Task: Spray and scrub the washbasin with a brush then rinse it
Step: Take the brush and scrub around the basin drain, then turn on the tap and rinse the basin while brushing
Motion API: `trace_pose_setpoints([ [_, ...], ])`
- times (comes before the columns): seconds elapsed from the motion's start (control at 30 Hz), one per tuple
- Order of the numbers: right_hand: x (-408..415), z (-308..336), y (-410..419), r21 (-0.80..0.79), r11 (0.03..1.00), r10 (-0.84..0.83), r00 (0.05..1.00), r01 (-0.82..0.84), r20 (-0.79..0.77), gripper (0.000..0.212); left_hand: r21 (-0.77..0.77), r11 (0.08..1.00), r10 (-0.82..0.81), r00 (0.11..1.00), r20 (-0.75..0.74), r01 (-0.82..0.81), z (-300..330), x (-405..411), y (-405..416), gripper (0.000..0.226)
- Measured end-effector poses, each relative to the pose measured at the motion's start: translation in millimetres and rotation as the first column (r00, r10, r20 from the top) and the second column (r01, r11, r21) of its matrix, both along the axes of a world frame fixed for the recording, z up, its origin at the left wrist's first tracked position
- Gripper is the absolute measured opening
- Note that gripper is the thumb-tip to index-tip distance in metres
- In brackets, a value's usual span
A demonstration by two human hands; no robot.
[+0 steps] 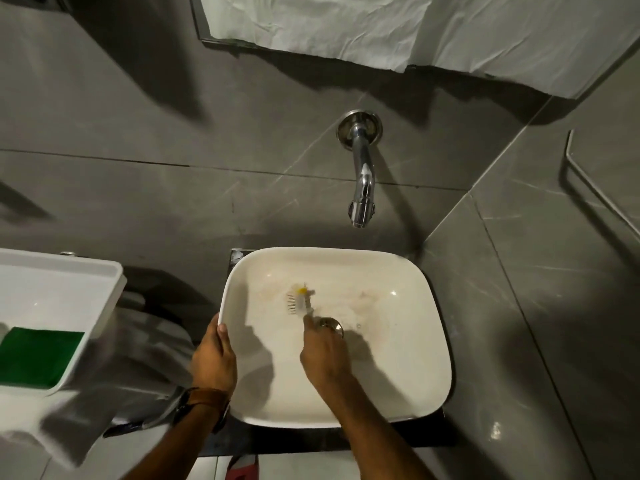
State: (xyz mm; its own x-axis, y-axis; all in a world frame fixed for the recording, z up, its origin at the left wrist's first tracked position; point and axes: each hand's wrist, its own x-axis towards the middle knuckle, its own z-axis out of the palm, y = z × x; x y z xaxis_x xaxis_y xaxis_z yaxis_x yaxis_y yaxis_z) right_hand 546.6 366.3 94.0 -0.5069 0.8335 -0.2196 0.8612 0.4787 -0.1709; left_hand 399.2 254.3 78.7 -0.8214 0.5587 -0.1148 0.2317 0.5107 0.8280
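- The white washbasin is seen from above at the lower centre, set on a dark worktop against grey tiled walls.
- The brush lies inside the bowl, at about 10 o'clock from the metal drain; its bristled head is blurred, with a yellow spot at the far end.
- The right hand is closed around the brush handle, with the fingers wrapped tight; it is held over the bowl just at 7 o'clock of the drain.
- The left hand is clamped on the basin's rim at 9 o'clock, with the thumb laid over the edge; a brown-strapped watch is worn on that wrist.
- A chrome tap projects from the wall at 12 o'clock of the basin; no water is seen at its spout.
- A white tray with a green pad in it is seen at 9 o'clock, well apart from the basin.
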Motion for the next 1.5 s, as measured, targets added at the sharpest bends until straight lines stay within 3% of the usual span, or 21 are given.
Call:
trace_pose_setpoints([
  [0.03,5,8,4,0.009,1.000,-0.028,0.999,0.028,0.032,0.047,0.000,1.000,-0.002,1.000,0.001,0.002,-1,0,0,0.055],
  [0.17,55,33,27,0.027,0.904,-0.426,0.899,0.426,0.103,0.029,-0.012,1.000,0.008,1.000,0.013,-0.008,-2,0,0,0.049],
  [0.23,68,39,8,-0.005,0.911,-0.408,0.903,0.412,0.136,0.026,-0.023,1.000,0.011,1.000,0.012,-0.011,-3,-1,1,0.045],
  [0.37,37,38,-50,-0.200,0.954,-0.200,0.970,0.225,0.139,0.025,-0.017,1.000,0.010,0.999,0.033,-0.010,2,0,2,0.044],
  [0.53,10,39,-34,-0.216,0.972,-0.078,0.992,0.098,0.099,0.026,0.017,0.999,-0.037,0.999,0.017,0.037,2,2,-2,0.042],
  [0.67,29,39,-32,-0.136,0.975,-0.167,0.982,0.177,0.084,0.050,-0.051,0.983,-0.184,0.963,-0.196,0.178,10,2,-1,0.048],
  [0.77,59,44,-25,-0.100,0.959,-0.256,0.961,0.267,0.105,0.036,0.015,0.906,-0.382,0.832,-0.401,0.423,37,5,21,0.040],
  [0.87,86,50,-23,-0.093,0.943,-0.302,0.939,0.319,0.166,0.028,0.172,0.851,-0.409,0.832,-0.375,0.496,93,14,75,0.024],
  [1.0,107,54,-32,-0.144,0.922,-0.338,0.929,0.359,0.153,0.028,0.325,0.801,-0.397,0.853,-0.340,0.503,169,32,152,0.022],
  [1.17,82,49,-54,-0.246,0.946,-0.195,0.977,0.212,0.091,0.030,0.467,0.735,-0.515,0.853,-0.085,0.491,196,27,184,0.025],
  [1.3,44,44,-17,-0.158,0.976,-0.145,0.989,0.148,0.031,0.035,0.473,0.716,-0.586,0.811,0.007,0.513,196,18,185,0.031],
  [1.5,89,52,22,-0.058,0.917,-0.388,0.917,0.394,0.097,0.033,0.367,0.722,-0.601,0.795,-0.088,0.587,198,18,193,0.028],
])
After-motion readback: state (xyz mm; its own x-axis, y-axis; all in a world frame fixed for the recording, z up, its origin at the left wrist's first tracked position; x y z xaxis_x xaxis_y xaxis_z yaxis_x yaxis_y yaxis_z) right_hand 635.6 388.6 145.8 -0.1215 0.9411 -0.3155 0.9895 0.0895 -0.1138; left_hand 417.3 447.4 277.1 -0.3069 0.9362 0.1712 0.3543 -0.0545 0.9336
